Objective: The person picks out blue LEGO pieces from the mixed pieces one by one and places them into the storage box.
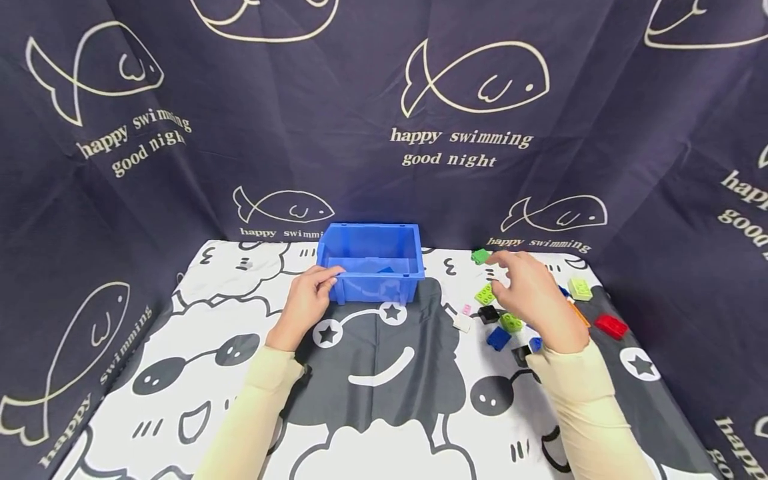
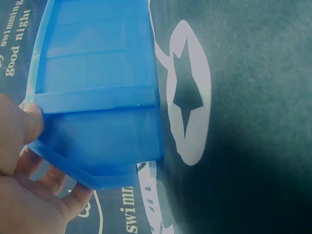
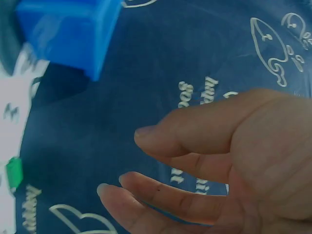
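Note:
My left hand [image 1: 306,303] holds the near left corner of a blue plastic bin [image 1: 378,287]. In the left wrist view its thumb presses on the bin's rim [image 2: 30,73] with the fingers bent beneath. The bin stands against the back cloth, and a blue piece [image 1: 386,270] shows inside it. My right hand [image 1: 531,290] hovers over the right side, thumb and fingers apart with nothing between them. Beyond its fingertips lies a green toy brick [image 1: 480,256], which also appears at the left edge of the right wrist view.
Several bricks lie below and around my right hand: a lime brick [image 1: 485,294], a black one [image 1: 489,314], a blue one [image 1: 499,339] and a white one [image 1: 461,323]. Farther right are a pale green brick [image 1: 579,289] and a red brick [image 1: 611,326]. Dark cloth walls enclose the table.

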{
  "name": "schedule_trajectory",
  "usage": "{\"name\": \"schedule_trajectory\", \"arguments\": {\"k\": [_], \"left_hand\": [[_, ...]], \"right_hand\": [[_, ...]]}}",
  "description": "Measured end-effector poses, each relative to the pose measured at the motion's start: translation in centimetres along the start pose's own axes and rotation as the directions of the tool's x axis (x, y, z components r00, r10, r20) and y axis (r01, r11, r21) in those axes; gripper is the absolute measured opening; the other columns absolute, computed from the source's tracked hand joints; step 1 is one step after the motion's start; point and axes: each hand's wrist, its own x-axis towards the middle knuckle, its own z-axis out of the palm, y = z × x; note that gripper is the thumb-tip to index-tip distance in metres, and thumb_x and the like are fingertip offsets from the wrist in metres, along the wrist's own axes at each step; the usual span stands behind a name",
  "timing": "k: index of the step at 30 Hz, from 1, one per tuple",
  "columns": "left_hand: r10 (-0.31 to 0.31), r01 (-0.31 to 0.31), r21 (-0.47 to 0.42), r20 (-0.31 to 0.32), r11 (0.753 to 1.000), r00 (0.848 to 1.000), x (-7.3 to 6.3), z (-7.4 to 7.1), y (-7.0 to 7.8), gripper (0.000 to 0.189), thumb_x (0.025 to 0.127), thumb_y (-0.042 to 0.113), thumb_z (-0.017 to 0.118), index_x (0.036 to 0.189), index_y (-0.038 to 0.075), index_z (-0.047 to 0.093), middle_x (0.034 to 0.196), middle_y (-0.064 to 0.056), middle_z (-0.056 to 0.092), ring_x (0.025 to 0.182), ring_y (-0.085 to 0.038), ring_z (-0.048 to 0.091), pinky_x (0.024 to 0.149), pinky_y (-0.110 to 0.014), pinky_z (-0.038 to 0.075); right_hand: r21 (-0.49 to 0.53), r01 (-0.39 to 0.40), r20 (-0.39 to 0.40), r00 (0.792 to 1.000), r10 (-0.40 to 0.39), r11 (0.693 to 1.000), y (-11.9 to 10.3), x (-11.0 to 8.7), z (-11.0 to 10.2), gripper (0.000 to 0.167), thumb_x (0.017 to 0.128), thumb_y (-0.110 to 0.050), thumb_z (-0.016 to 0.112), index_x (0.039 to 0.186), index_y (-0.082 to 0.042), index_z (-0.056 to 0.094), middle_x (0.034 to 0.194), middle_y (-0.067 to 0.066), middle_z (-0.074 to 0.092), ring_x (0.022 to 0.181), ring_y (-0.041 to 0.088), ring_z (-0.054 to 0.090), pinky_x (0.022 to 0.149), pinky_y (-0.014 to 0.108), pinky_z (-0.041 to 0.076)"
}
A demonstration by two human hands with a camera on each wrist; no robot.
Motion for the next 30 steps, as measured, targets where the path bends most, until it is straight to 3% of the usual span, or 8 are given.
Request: {"name": "schedule_trajectory", "arguments": {"k": [6,11,15,19,24,30], "left_hand": [[-0.008,0.008,-0.013,-0.007,1.0,1.0,0.2,-0.1,0.1,0.024,0.097,0.001,0.067,0.116,0.01,0.08,0.102,-0.012,0.074,0.082,-0.025,0.063,0.078,-0.041,0.051],[-0.017,0.017,-0.02,0.003,1.0,1.0,0.2,0.0,0.1,0.024,0.098,0.001,0.067,0.117,0.009,0.079,0.103,-0.012,0.074,0.082,-0.025,0.062,0.078,-0.041,0.051],[0.0,0.0,-0.021,-0.006,1.0,1.0,0.0,0.2,0.1,0.024,0.097,0.0,0.067,0.116,0.008,0.079,0.103,-0.012,0.074,0.081,-0.024,0.062,0.077,-0.041,0.051],[0.012,-0.012,-0.019,-0.011,1.0,1.0,0.1,0.2,0.1,0.024,0.097,0.0,0.067,0.116,0.008,0.079,0.103,-0.012,0.074,0.082,-0.024,0.062,0.077,-0.041,0.051],[-0.005,0.005,-0.018,0.006,1.0,1.0,-0.1,0.3,0.1,0.024,0.098,0.001,0.067,0.117,0.009,0.079,0.101,-0.011,0.074,0.083,-0.024,0.062,0.078,-0.041,0.051],[-0.026,0.026,-0.011,0.012,1.0,1.0,-0.1,0.2,-0.1,0.024,0.098,0.002,0.066,0.117,0.011,0.079,0.101,-0.01,0.073,0.083,-0.024,0.062,0.078,-0.041,0.051]], "right_hand": [[-0.03,-0.03,0.103,0.994,0.033,0.999,2.4,-1.2,2.2,0.041,0.083,-0.005,0.069,0.124,0.0,0.067,0.107,0.025,0.067,0.093,0.039,0.064,0.077,0.055,0.052],[-0.095,-0.117,0.201,0.97,0.134,0.989,3.3,-2.3,5.2,0.044,0.081,-0.01,0.076,0.122,0.002,0.066,0.102,0.025,0.065,0.088,0.037,0.062,0.078,0.055,0.051],[-0.13,-0.181,0.195,0.959,0.204,0.975,3.8,-3.3,7.5,0.043,0.077,-0.009,0.075,0.117,0.007,0.067,0.1,0.028,0.065,0.088,0.041,0.062,0.078,0.057,0.05],[-0.142,-0.199,0.183,0.958,0.223,0.97,4.0,-3.7,8.9,0.035,0.073,-0.008,0.073,0.105,0.006,0.069,0.094,0.027,0.064,0.085,0.043,0.061,0.076,0.058,0.048],[-0.155,-0.214,0.192,0.951,0.242,0.964,3.8,-3.9,9.5,0.018,0.072,-0.004,0.073,0.087,0.002,0.067,0.085,0.023,0.061,0.079,0.042,0.058,0.071,0.056,0.046],[-0.142,-0.231,0.224,0.94,0.258,0.963,3.6,-3.9,9.8,0.016,0.073,-0.003,0.074,0.087,0.001,0.067,0.083,0.018,0.059,0.077,0.036,0.053,0.068,0.05,0.045]]}}
